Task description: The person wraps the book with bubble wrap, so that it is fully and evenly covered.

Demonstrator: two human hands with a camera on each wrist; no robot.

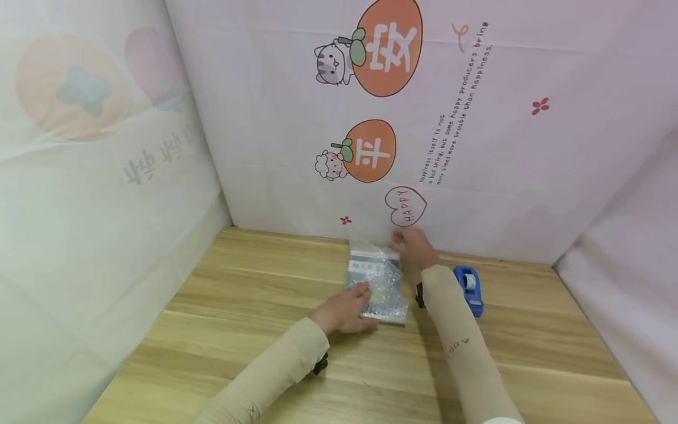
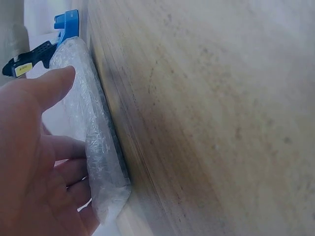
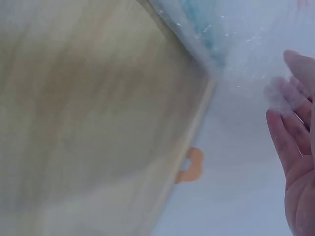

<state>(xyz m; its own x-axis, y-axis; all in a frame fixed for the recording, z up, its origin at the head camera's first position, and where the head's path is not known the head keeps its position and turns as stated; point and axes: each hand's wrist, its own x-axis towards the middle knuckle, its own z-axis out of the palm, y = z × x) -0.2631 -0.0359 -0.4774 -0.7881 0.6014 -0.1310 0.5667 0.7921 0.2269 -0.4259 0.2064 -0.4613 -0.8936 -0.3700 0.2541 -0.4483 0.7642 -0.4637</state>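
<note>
A flat book-like item (image 1: 365, 268) with a blue-green printed cover lies on the wooden table inside clear bubble wrap (image 1: 392, 288). My left hand (image 1: 346, 309) rests on its near left part, thumb apart from the fingers. In the left wrist view, those fingers reach along the side of the wrap (image 2: 98, 132). At the far right corner is my right hand (image 1: 415, 247), by a loose flap of wrap that rises off the far end. The right wrist view shows its fingers (image 3: 283, 135) extended, some seen through the translucent wrap (image 3: 246, 69).
A blue tape dispenser (image 1: 477, 303) stands on the table (image 1: 254, 306) just right of the right forearm. White printed cloth (image 1: 286, 194) hangs along the table's back edge, and more cloth encloses the left and right sides.
</note>
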